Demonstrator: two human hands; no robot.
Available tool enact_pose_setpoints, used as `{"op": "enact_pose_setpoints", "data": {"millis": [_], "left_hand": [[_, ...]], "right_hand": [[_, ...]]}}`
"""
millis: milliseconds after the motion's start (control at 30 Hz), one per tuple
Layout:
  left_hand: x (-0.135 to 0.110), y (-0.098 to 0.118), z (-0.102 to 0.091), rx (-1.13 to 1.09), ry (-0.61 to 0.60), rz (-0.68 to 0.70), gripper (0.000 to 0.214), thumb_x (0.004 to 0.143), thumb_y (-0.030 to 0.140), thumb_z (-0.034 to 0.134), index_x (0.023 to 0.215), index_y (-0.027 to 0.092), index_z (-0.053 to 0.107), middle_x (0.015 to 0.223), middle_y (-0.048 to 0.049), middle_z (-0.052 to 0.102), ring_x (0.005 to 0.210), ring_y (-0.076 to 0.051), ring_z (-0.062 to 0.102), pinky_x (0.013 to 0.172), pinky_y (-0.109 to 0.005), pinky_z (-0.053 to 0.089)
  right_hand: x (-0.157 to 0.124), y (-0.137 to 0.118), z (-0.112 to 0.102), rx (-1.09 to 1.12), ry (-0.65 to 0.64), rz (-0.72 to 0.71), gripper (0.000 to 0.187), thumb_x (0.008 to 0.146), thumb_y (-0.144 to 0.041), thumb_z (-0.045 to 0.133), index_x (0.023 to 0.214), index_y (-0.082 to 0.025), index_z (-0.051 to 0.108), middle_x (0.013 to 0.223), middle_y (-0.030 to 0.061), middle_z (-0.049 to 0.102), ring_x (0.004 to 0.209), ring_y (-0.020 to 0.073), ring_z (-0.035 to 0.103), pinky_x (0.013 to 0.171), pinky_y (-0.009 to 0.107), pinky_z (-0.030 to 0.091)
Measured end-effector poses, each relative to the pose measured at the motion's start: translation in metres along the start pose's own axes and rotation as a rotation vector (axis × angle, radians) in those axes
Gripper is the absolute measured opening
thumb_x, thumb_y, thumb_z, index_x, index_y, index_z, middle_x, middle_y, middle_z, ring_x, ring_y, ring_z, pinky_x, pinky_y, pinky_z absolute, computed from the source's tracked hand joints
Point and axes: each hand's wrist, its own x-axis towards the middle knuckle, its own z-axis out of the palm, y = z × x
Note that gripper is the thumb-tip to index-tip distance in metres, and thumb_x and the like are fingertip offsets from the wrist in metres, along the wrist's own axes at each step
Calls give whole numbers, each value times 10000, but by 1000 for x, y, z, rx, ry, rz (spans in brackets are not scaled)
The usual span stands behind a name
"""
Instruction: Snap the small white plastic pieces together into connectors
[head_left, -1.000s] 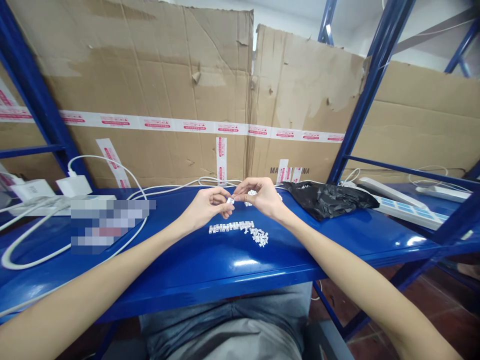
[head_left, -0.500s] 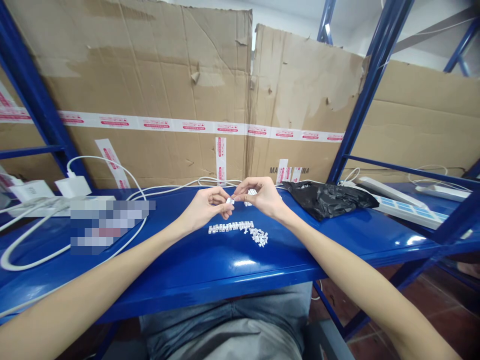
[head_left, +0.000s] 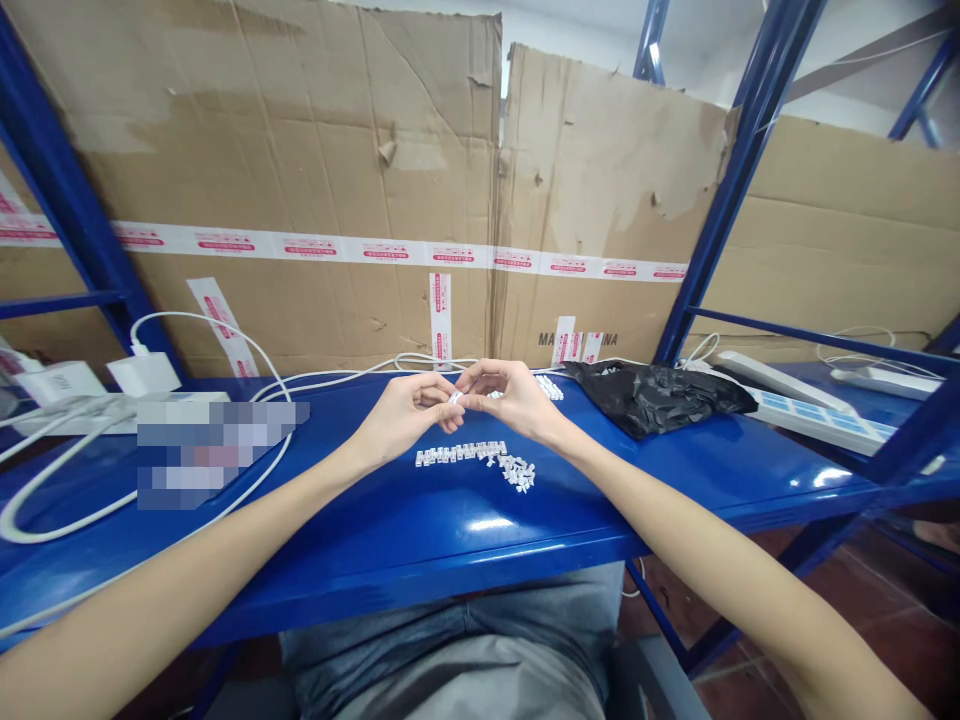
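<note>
While the left hand (head_left: 401, 420) and right hand (head_left: 510, 398) pinch a tiny white plastic piece (head_left: 454, 398) between narrowly closed fingers (head_left: 442, 392), steadiness matters above the glossy blue metal table (head_left: 480, 555).

A black plastic bag (head_left: 652, 400) sits on the blue metal shelf (head_left: 465, 545) near a white power strip (head_left: 814, 425), and a white charger (head_left: 142, 374) with a long white cord (head_left: 196, 320) lies at the other end, before big torn cardboard sheets (head_left: 300, 130) with red and white tape (head_left: 375, 250).
</note>
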Motion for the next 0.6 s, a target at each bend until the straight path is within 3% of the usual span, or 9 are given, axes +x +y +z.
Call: {"op": "enact_pose_setpoints", "data": {"millis": [200,467,533,600], "left_hand": [[1,0,2,116,39,43,241,898,371,687,952,201,526,752,-39,768,693,-200,753,699,-340,619],[0,0,-2,280,-20,121,138,921,319,638,910,198,575,771,-40,753,701,-191,737,705,-319,595],[-1,1,-1,297,-32,152,125,920,289,632,995,202,580,755,-19,741,695,-180,722,718,-311,579],[-2,2,1,269,8,163,262,899,296,671,1104,214,530,747,9,724,681,-172,704,711,-301,567]], "right_hand": [[1,3,1,122,-31,114,217,793,-320,799,884,-158,687,804,34,726,747,156,685,769,330,567],[0,11,5,237,-10,122,291,804,-353,804,988,-159,692,851,54,751,777,159,699,791,332,570],[0,10,5,258,18,116,327,777,-358,826,1002,-166,687,845,51,750,771,165,700,798,350,575],[0,9,5,262,55,102,350,745,-363,847,994,-172,692,834,49,748,780,176,706,819,370,581]]}}
